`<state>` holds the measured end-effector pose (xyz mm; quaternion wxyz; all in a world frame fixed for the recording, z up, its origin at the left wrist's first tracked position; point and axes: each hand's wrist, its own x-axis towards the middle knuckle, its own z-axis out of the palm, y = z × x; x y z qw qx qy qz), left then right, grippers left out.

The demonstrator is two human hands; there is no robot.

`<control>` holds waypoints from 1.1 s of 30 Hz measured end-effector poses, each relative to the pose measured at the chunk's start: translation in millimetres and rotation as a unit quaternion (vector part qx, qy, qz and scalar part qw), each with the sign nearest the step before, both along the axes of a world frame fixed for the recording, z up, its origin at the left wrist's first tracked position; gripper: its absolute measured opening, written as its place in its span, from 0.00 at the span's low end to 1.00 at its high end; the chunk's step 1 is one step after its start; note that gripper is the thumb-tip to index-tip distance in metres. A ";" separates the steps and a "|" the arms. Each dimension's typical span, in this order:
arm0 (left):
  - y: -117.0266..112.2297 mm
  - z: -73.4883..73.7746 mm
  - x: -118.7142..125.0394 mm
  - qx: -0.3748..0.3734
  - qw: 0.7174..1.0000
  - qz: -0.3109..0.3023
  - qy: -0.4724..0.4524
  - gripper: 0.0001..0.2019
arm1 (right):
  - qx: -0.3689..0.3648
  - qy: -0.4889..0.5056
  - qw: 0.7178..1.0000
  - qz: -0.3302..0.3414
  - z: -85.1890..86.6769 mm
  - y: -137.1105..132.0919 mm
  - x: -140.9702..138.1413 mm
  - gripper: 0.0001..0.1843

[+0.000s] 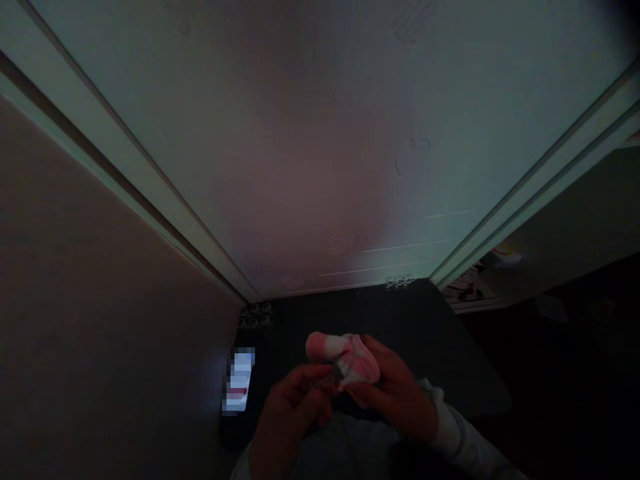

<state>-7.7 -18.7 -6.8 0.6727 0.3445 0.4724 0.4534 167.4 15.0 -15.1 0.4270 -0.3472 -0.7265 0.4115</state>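
In dim light, a small pink and white sock [345,357] is held low in the middle of the view, over a dark table [425,327]. My right hand [397,393] is wrapped round its right side from below. My left hand [293,407] pinches its lower left edge with closed fingers. Both wrists wear pale sleeves.
A pale door or panel [320,147] rises behind the table, with frames slanting left and right. A lit, blurred phone screen [239,381] lies at the table's left edge. Small shiny things [255,313] sit at the back left corner. Papers [470,283] lie on a shelf at right.
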 end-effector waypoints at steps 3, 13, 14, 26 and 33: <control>2.2 2.8 2.9 -0.026 1.000 -0.002 -0.005 0.25 | 0.024 -0.022 0.999 -0.015 -0.8 -1.3 -1.0 0.09; -4.0 -7.2 3.9 -0.013 0.981 -0.034 0.191 0.31 | 0.024 -0.019 0.998 -0.053 -14.0 -4.4 -1.1 0.11; -3.7 -7.3 3.5 -0.028 0.979 -0.038 0.196 0.32 | 0.026 -0.020 0.998 -0.054 -15.4 -4.6 -1.4 0.10; 2.2 -6.1 2.2 -0.026 0.974 -0.048 0.220 0.32 | -0.018 -0.030 0.998 -0.044 -24.0 -8.4 -4.2 0.09; -4.1 -3.5 2.7 0.104 0.945 -0.027 0.307 0.26 | -0.117 0.016 0.993 -0.010 -25.4 -10.1 -4.0 0.11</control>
